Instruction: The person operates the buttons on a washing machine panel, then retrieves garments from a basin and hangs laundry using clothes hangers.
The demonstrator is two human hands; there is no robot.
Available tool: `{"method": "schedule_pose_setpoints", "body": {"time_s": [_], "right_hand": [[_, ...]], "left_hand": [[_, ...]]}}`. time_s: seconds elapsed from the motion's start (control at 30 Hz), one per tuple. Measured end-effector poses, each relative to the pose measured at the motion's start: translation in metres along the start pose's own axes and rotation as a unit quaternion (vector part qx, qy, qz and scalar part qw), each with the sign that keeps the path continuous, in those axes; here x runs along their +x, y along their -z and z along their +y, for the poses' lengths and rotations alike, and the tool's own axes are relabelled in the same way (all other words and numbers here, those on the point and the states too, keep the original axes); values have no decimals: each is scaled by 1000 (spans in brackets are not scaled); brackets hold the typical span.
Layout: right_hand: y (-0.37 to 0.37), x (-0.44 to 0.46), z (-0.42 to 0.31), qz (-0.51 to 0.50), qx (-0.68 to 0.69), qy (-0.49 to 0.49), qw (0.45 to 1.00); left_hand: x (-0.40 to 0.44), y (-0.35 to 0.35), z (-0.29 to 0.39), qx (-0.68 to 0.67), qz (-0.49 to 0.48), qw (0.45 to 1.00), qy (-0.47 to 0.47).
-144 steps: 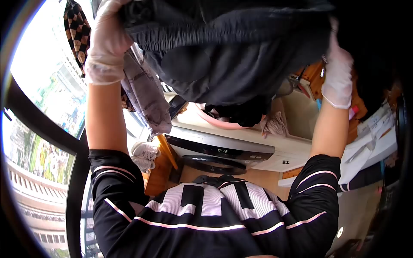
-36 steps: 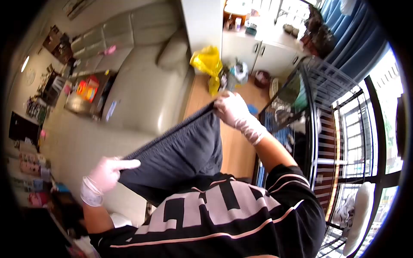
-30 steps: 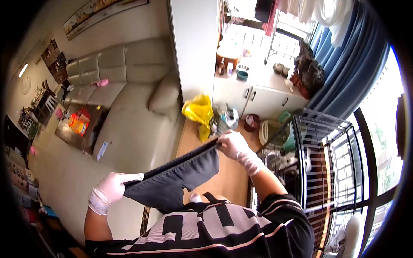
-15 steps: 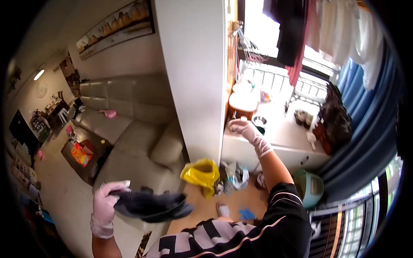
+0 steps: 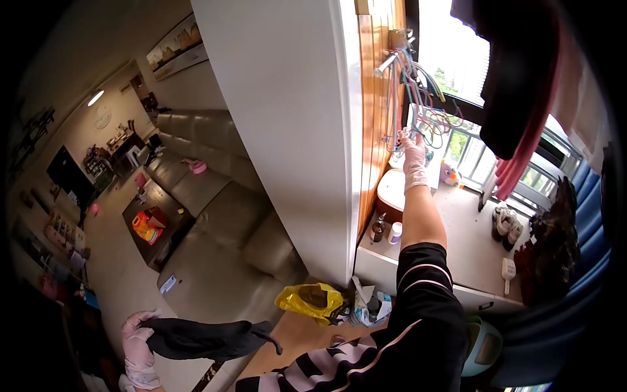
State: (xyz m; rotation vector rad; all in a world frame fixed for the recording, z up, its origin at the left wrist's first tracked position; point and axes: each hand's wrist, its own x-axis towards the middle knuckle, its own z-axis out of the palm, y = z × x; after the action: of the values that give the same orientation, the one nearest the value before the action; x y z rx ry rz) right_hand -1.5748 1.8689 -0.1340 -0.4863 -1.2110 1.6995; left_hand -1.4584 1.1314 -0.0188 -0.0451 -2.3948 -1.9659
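Observation:
My left hand (image 5: 138, 346), in a thin whitish glove, is closed on one end of a dark garment (image 5: 196, 338). The cloth stretches sideways from it at the lower left, with a narrow strap-like end at its right. My right hand (image 5: 413, 157), gloved too, is raised with the arm stretched toward the window. Its fingertips are among the lower ends of a bunch of wire clothes hangers (image 5: 418, 91) hanging by the wooden panel. Whether the fingers have closed on one of the hangers is hard to make out among the wires.
Dark and pink clothes (image 5: 522, 98) hang at upper right. Below my right arm, a ledge (image 5: 467, 242) bears bottles, shoes and a white scoop (image 5: 508, 274). A white pillar (image 5: 281, 98) stands beside the sofa (image 5: 222, 261). A yellow bag (image 5: 294, 300) sits on the floor.
My right hand has gone up from above the ledge to the hangers. My left hand still holds the dark garment, now lower in view. The view has turned and come nearer the window.

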Motion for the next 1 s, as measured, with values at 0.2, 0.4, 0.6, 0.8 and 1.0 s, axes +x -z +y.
{"method": "schedule_pose_setpoints", "body": {"time_s": [0.2, 0.4, 0.6, 0.8, 1.0], "right_hand": [[-12, 40, 5, 44, -34, 28, 998], [-26, -3, -36, -12, -82, 86, 993], [-39, -38, -74, -72, 42, 51, 995], [-39, -34, -75, -80, 27, 31, 996], [-40, -27, -65, -45, 145, -35, 988]], "left_hand": [[-12, -9, 7, 13, 3, 1000, 10], [-21, -3, -2, -9, 24, 1000, 11], [-32, 13, -4, -27, 33, 999, 20], [-41, 30, -10, -27, 37, 999, 19], [-36, 33, -12, -18, 29, 999, 26]]}}
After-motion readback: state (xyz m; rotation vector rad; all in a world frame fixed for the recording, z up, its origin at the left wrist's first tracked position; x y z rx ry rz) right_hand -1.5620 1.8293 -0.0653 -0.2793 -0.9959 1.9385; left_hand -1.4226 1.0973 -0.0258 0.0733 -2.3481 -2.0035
